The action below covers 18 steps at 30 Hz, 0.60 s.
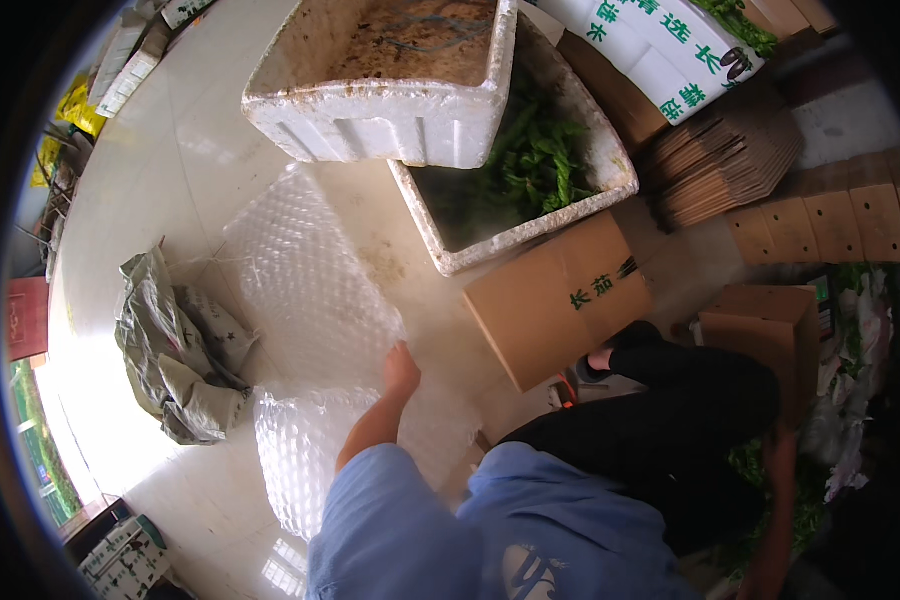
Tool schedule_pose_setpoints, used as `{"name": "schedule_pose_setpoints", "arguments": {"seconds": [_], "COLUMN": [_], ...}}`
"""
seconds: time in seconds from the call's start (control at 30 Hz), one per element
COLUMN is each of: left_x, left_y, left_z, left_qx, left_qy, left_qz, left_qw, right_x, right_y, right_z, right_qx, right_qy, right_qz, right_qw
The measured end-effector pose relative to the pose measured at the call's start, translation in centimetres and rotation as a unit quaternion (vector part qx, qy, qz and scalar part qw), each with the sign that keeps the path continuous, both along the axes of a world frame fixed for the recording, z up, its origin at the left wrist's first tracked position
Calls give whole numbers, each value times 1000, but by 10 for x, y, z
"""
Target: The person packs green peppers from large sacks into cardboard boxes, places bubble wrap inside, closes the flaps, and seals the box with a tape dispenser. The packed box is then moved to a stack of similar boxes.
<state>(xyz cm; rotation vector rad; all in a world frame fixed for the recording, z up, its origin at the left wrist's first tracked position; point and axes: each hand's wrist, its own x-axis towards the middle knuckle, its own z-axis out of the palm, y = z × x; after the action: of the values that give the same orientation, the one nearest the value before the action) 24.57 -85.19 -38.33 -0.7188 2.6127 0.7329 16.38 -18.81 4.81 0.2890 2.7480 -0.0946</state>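
Observation:
A sheet of clear bubble wrap lies spread over the tiled floor, with a bunched part nearer to me. My left hand is closed on its right edge. At the far right, my right hand hangs low beside my knee, dim and blurred; its fingers cannot be made out. A cardboard box with green printing stands in front of my feet. Behind it, a white foam box holds leafy green vegetables. A second foam box, stained inside, rests partly over the first one's rim.
Crumpled grey-green plastic sacks lie left of the bubble wrap. Flattened cardboard is stacked at the upper right, near a white printed carton. Several brown boxes line the right side. An upright cardboard box stands beside my leg.

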Motion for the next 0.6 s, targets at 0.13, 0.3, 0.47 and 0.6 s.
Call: {"name": "schedule_pose_setpoints", "arguments": {"seconds": [0.13,0.3,0.47,0.6], "left_x": [96,56,-52,-80], "left_y": [19,29,53,68], "left_z": [20,94,99,53], "left_qx": [183,91,-118,-172], "left_qy": [-323,-238,84,60], "left_qz": [-339,-70,104,124], "left_qw": [864,965,984,975], "right_x": [-28,-52,-68,-66], "right_y": [-8,4,-46,-32], "right_z": [-4,-9,-4,-2], "right_qx": [37,24,-5,-24], "right_qy": [26,-12,26,35], "right_qz": [55,94,116,66], "right_qw": [997,995,993,997]}}
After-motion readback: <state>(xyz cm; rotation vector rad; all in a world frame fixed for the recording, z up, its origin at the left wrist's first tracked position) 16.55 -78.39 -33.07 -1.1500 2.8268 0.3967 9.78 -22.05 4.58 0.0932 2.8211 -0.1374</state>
